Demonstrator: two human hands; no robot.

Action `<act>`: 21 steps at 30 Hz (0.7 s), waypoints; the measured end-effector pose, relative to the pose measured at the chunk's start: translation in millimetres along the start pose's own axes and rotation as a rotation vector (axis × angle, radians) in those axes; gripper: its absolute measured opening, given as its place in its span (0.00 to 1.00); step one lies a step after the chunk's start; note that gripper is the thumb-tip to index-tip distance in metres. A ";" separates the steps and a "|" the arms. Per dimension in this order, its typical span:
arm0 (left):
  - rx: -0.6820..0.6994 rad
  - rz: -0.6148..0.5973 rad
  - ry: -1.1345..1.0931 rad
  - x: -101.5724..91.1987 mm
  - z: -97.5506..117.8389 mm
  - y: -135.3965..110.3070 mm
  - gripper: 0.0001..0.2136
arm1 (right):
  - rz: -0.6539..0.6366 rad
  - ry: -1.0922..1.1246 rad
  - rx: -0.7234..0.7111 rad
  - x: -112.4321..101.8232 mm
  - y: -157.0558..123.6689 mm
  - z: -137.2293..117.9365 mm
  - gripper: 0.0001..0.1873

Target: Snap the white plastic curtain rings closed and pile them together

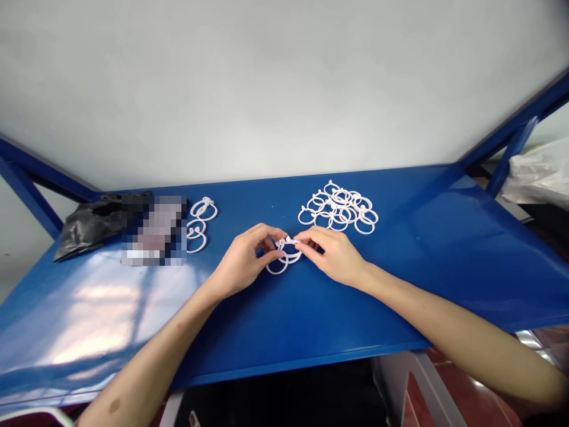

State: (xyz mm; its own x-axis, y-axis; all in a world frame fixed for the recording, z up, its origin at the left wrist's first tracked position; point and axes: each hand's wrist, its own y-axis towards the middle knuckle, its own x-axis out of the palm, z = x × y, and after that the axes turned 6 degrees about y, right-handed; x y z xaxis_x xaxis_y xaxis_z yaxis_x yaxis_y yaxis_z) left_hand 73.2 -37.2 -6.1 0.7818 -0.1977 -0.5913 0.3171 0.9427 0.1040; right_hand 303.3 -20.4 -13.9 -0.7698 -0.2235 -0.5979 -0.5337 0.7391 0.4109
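Left hand (pixel 244 261) and right hand (pixel 335 255) both pinch white rings (pixel 284 256) at mid-table. The lower loops rest on the blue table (pixel 422 267), probably for support. Ring count in the grip is unclear, perhaps two or three. Loose ring pile (pixel 340 207) lies just behind the right hand. Separate rings (pixel 200 225) lie left, near a black bag (pixel 89 225). Nothing obstructs either hand.

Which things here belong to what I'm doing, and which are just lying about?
In hand: white rings held by left hand and right hand; ring pile; small ring group.
Lying about: black bag; white plastic bag.
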 end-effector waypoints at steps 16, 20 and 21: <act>0.090 0.113 0.360 -5.7 2.9 0.3 0.08 | 0.048 -0.120 -0.102 0.2 -2.3 0.4 0.14; 0.124 0.110 0.366 -2.5 2.3 -0.8 0.09 | 0.017 -0.222 -0.155 -2.1 -2.3 -3.3 0.16; 0.135 0.110 0.372 -1.7 2.1 -0.9 0.10 | 0.001 -0.266 -0.174 -3.3 -2.3 -4.7 0.16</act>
State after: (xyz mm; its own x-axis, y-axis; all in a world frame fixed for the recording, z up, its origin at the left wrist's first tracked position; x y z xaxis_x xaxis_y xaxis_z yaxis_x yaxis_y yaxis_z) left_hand 72.7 -38.3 -3.5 0.5752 0.0363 -0.8172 0.3293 0.9042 0.2719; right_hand 305.4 -24.3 -9.6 -0.6640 -0.0312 -0.7471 -0.6022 0.6145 0.5096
